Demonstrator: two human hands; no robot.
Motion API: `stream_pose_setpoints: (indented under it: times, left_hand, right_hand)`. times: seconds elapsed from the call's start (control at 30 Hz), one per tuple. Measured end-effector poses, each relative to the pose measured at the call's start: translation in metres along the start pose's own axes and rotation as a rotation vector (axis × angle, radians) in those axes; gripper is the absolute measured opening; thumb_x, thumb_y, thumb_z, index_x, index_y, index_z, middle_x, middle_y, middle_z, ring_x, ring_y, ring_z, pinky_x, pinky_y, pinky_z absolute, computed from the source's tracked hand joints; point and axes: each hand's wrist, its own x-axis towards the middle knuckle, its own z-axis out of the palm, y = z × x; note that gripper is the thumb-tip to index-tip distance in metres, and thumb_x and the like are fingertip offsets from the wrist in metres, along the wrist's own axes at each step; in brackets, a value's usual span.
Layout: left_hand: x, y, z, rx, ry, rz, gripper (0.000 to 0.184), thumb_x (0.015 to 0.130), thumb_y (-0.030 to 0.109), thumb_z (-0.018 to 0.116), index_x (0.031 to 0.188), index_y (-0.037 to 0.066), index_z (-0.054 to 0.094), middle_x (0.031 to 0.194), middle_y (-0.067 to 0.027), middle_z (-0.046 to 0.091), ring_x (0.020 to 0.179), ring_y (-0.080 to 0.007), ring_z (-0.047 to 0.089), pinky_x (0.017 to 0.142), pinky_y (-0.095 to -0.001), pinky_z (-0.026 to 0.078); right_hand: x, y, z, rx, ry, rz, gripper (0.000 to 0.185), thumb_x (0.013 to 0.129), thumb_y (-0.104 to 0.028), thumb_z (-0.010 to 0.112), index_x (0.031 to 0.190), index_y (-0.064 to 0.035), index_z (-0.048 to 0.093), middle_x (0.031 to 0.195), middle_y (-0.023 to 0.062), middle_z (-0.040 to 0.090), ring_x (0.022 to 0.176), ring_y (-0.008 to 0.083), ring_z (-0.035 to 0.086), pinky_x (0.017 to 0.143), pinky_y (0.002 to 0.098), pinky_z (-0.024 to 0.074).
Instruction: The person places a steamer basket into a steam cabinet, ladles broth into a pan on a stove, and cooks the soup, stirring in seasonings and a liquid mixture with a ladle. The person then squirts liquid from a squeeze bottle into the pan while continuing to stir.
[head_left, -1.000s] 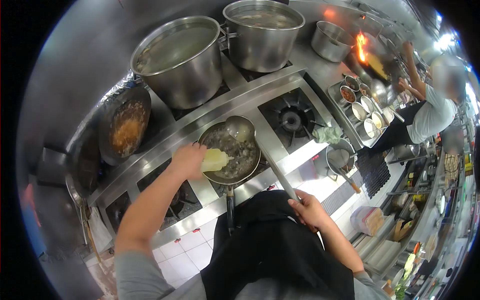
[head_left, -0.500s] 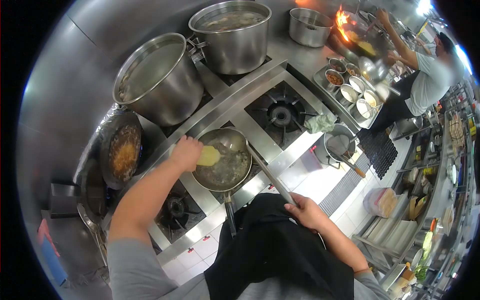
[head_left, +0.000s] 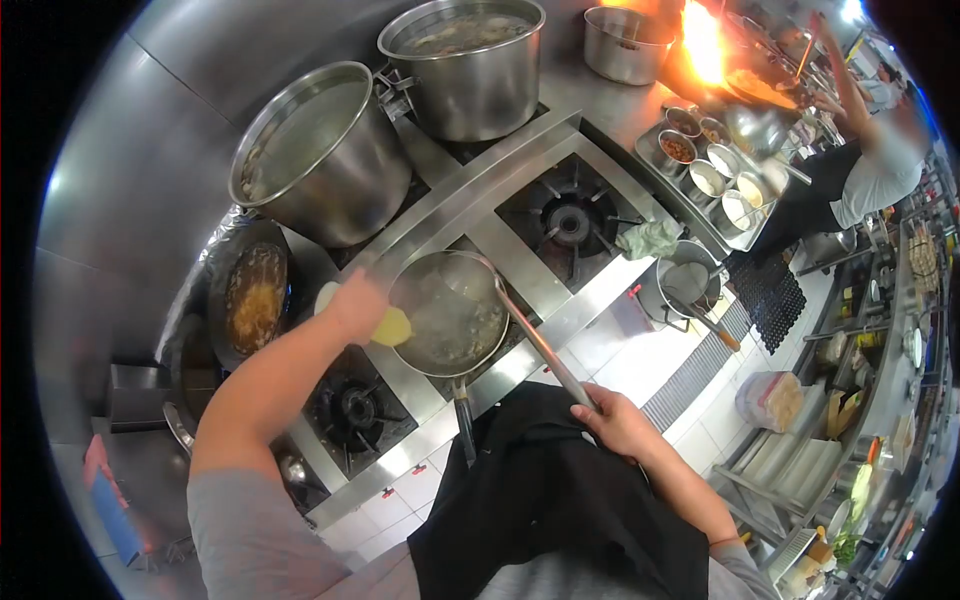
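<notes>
My left hand (head_left: 359, 305), somewhat blurred, grips a squeeze bottle of yellowish liquid (head_left: 392, 327) at the left rim of a frying pan (head_left: 440, 330). The pan sits on a burner, its dark handle pointing toward my apron, and light steam hangs over the bubbly contents. Closed round the long metal handle of a ladle (head_left: 545, 350) is my right hand (head_left: 610, 419), in front of the apron. The ladle's bowl lies in the upper right part of the pan.
Two large stockpots (head_left: 325, 160) (head_left: 465, 90) stand behind the pan. A used wok (head_left: 255, 295) leans at left. Right of the pan are a bare burner (head_left: 572, 225), a cloth (head_left: 648, 239) and a strainer pot (head_left: 690, 285). Beyond, a co-worker (head_left: 880, 170) works near tall flames (head_left: 703, 45).
My left hand and the bottle have moved left, from over the pan to its rim. The liquid bubbles less and looks steamier. Flames at the co-worker's wok have grown.
</notes>
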Motion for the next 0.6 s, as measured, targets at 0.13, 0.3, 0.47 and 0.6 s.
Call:
stream_pose_setpoints:
  times: [0.13, 0.3, 0.47, 0.6]
  left_hand:
    - [-0.001, 0.030, -0.002, -0.045, 0.097, 0.067, 0.033, 0.063, 0.024, 0.079, 0.092, 0.012, 0.072, 0.090, -0.0073, 0.071, 0.091, -0.0234, 0.068, 0.096, -0.0406, 0.040]
    - [0.012, 0.014, -0.020, -0.135, 0.164, -0.175, 0.032, 0.064, 0.020, 0.078, 0.094, 0.011, 0.069, 0.092, -0.0081, 0.070, 0.097, -0.0245, 0.067, 0.098, -0.0422, 0.038]
    - [-0.002, -0.011, -0.017, -0.179, 0.082, -0.310, 0.034, 0.063, 0.019, 0.078, 0.095, 0.011, 0.070, 0.092, -0.0088, 0.070, 0.095, -0.0247, 0.067, 0.096, -0.0405, 0.039]
    - [-0.032, 0.014, -0.014, -0.231, 0.011, -0.311, 0.028, 0.063, 0.018, 0.078, 0.090, 0.012, 0.072, 0.087, -0.0078, 0.072, 0.091, -0.0255, 0.069, 0.097, -0.0425, 0.040]
  right_hand:
    - [0.011, 0.016, 0.005, 0.029, 0.022, -0.064, 0.042, 0.098, -0.027, 0.062, 0.135, -0.0059, 0.057, 0.106, 0.0220, 0.069, 0.102, 0.0321, 0.066, 0.092, 0.0399, 0.0486]
    - [0.012, 0.009, 0.005, 0.039, -0.002, -0.030, 0.042, 0.098, -0.026, 0.063, 0.134, -0.0051, 0.058, 0.102, 0.0206, 0.069, 0.098, 0.0295, 0.066, 0.091, 0.0388, 0.0489]
    - [0.034, 0.015, -0.011, 0.009, -0.066, 0.018, 0.047, 0.097, -0.027, 0.063, 0.137, -0.0043, 0.055, 0.102, 0.0219, 0.069, 0.099, 0.0317, 0.067, 0.090, 0.0399, 0.0490]
    - [0.058, 0.010, -0.031, -0.067, -0.100, -0.125, 0.048, 0.097, -0.029, 0.064, 0.138, -0.0048, 0.055, 0.105, 0.0251, 0.069, 0.101, 0.0382, 0.067, 0.090, 0.0421, 0.0496]
